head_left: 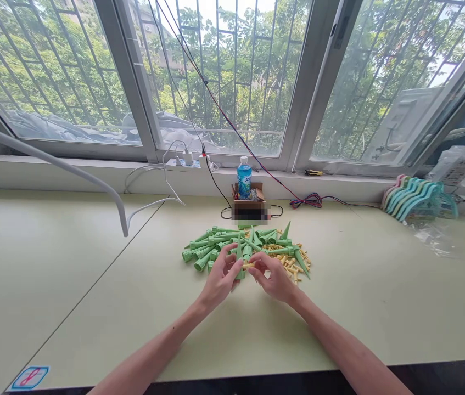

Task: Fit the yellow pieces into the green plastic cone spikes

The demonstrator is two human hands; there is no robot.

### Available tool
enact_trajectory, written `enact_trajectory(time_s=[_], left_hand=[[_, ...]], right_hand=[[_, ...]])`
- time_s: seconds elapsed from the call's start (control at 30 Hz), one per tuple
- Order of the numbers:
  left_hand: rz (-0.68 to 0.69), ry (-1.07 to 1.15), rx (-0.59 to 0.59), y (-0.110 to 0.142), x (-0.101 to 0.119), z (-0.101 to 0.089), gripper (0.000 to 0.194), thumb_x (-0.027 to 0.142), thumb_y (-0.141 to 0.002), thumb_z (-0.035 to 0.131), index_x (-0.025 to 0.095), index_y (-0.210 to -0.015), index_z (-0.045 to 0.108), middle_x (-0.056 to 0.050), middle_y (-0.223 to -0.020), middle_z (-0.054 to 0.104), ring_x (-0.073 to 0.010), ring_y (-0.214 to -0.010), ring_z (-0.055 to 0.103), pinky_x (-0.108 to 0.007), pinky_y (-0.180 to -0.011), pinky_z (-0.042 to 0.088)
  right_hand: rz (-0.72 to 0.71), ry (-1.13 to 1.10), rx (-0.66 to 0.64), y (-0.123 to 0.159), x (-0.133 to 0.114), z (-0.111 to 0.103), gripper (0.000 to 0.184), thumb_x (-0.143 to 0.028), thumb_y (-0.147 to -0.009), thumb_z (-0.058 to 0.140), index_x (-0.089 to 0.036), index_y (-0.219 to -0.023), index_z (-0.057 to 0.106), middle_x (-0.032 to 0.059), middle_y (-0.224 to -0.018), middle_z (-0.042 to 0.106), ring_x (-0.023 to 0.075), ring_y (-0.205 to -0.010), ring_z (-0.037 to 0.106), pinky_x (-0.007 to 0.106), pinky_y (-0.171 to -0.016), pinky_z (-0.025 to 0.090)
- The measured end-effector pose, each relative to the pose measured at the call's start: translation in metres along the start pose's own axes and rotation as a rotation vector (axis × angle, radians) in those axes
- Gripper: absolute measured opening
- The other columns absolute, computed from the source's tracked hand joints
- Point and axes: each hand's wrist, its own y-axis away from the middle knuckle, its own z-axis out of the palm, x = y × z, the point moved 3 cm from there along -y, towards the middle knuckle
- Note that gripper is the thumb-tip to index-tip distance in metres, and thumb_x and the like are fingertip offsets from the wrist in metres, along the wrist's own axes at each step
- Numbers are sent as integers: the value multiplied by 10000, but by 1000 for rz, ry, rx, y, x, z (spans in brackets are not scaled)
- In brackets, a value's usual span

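Note:
My left hand [223, 270] is closed around a green plastic spike [239, 253], which stands point up with its wide collar at the bottom. Between the fingertips of my right hand [272, 275] is a small yellow peg-like piece [248, 265], held up against the side of the spike; whether it is inserted I cannot tell. Just beyond my hands lies a heap of green spikes [203, 253], cone ends pointing several ways. To its right, small yellow pieces [292, 267] lie in a loose pile, partly under some spikes.
A small cardboard box [252, 206] behind the heap carries a blue bottle [244, 178]. Cables [307, 201] run along the back. Several pastel hangers [413, 197] and clear plastic wrap [433, 236] lie at the right. A white curved bar [71, 164] reaches in from the left.

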Motion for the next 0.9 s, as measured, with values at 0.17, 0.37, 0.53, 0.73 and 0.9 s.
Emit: enact_trajectory(time_s=[0.17, 0.37, 0.53, 0.73, 0.9], left_hand=[[-1, -5, -1, 1, 1, 0, 464, 511, -857, 613, 274, -1222, 451, 54, -735, 350, -104, -612, 410, -158, -428, 369], [2, 5, -12, 0, -1, 1, 456, 500, -863, 608, 274, -1223, 442, 53, -739, 361, -103, -609, 408, -152, -427, 359], [7, 18, -2, 0, -1, 1, 453, 493, -862, 610, 269, -1221, 451, 53, -737, 359, -96, -594, 404, -153, -428, 363], [4, 4, 13, 0, 0, 0, 453, 497, -864, 601, 270, -1224, 446, 58, -734, 355, -98, -594, 402, -168, -447, 393], [-1, -11, 0, 0, -3, -1, 432, 480, -881, 588, 279, -1232, 438, 61, -731, 327, -100, -605, 381, -158, -448, 389]], right_hand=[[13, 20, -6, -1, -1, -1, 199, -367, -976, 487, -190, -918, 556, -48, -579, 521, 109, -504, 483, 233, -538, 403], [23, 57, -5, -1, 2, 0, 279, -398, -990, 453, -196, -835, 566, -45, -549, 494, 112, -478, 454, 239, -504, 369], [30, 68, -4, -1, 3, -1, 298, -399, -995, 439, -196, -822, 573, -42, -548, 487, 114, -475, 449, 242, -500, 360], [31, 7, -25, 0, 2, 0, 216, -380, -955, 518, -193, -1058, 552, -40, -620, 531, 125, -538, 499, 244, -555, 422], [22, -20, -34, 0, 3, 1, 159, -341, -958, 507, -196, -1012, 544, -46, -597, 517, 118, -515, 485, 243, -551, 423]])
